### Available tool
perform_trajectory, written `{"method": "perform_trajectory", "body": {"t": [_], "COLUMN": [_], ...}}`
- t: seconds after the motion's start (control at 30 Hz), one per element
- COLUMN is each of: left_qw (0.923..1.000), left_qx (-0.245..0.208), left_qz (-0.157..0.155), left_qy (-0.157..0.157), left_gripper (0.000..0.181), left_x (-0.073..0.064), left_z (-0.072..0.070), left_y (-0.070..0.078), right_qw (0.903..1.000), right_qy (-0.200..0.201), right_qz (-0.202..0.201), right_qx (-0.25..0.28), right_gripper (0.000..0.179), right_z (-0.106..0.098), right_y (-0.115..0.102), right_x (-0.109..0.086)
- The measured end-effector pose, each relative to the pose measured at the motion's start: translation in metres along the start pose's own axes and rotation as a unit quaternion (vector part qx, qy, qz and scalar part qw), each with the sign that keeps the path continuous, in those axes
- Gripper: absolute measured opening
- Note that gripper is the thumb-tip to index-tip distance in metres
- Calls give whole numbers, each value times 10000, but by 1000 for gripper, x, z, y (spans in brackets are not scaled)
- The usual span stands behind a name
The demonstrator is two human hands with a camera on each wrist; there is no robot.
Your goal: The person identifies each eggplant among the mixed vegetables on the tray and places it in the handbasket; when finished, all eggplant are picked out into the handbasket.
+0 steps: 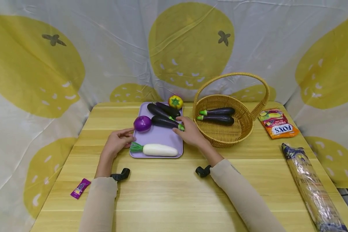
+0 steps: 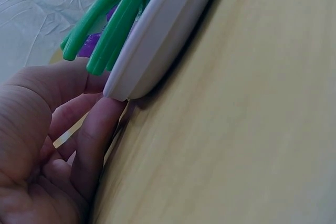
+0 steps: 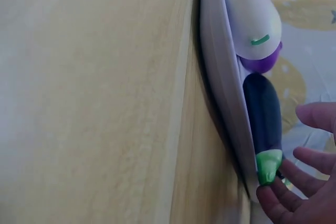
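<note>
A lilac tray point(image 1: 156, 137) holds three toy eggplants, a purple onion point(image 1: 142, 123) and a white radish point(image 1: 160, 150) with green leaves. At the tray's left side, my left hand point(image 1: 119, 141) pinches the rim between thumb and finger, close to the radish leaves point(image 2: 113, 30). My right hand point(image 1: 189, 131) reaches over the tray's right edge with its fingers spread. Its fingertips are right at the green stem end of the nearest eggplant point(image 1: 165, 122), while the thumb stands apart. That eggplant's dark body lies along the tray in the right wrist view.
A wicker basket point(image 1: 217, 137) with a tall handle stands right of the tray, two eggplants point(image 1: 218, 119) inside. A yellow pepper point(image 1: 175, 102) sits at the tray's far right corner. Candy bag point(image 1: 278, 124) and long noodle pack point(image 1: 313, 187) lie right; a purple packet point(image 1: 80, 188) lies left.
</note>
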State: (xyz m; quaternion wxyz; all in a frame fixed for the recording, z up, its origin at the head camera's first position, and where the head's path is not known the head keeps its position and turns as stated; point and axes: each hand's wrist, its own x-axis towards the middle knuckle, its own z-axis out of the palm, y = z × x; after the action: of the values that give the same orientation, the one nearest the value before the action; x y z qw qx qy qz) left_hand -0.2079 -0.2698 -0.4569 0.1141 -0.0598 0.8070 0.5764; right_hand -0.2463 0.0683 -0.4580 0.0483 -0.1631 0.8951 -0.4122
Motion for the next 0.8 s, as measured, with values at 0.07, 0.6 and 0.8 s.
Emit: {"method": "perform_trajectory", "body": {"t": [0.07,0.6,0.8], "left_qw": [10000,10000,9999], "left_qx": [-48,-24,-26], "left_qz": [-33,-20,-76], "left_qy": [-28,-66,-75], "left_gripper": [54,54,54], "left_x": [0,2,1], "left_z": [0,-2,-1], "left_y": [-1,1,1], "right_qw": [10000,9989,9988], "right_qy": [10,49,167], "right_qz": [-9,69,76], "right_qx": [12,-471,-461], "right_gripper": [58,50,45], "right_z": [2,19,19], "right_y": [1,8,7], "right_x": [4,23,20]}}
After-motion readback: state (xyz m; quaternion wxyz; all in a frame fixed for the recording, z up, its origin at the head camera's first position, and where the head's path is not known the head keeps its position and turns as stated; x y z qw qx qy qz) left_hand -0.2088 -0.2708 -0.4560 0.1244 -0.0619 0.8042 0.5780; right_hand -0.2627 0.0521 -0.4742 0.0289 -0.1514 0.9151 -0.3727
